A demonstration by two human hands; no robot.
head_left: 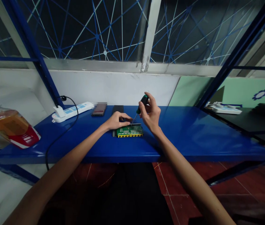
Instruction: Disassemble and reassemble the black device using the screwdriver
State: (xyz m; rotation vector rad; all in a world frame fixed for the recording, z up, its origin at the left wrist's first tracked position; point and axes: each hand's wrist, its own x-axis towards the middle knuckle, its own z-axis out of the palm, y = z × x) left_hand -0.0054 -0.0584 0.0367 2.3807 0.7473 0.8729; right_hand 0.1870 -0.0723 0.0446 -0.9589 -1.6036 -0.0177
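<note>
My right hand [151, 112] is closed round the dark handle of a screwdriver [143, 102] with a green end. Its thin shaft slants down to the left, with the tip at the back part of a green circuit board [125, 130]. Along the board's front edge runs a row of yellow ports. My left hand [117, 121] is at the board's back left, thumb and fingers drawn together on it close to the screwdriver tip. Whether a small part sits between those fingertips is hidden. Behind the left hand lies a dark flat piece [118, 108], partly covered.
On the blue table [186, 134], a white power strip [73, 112] with a black cable [62, 137] lies left, beside a phone [99, 109]. A tilted bottle [10, 125] of amber liquid is far left. Blue metal posts [43, 72] frame both sides.
</note>
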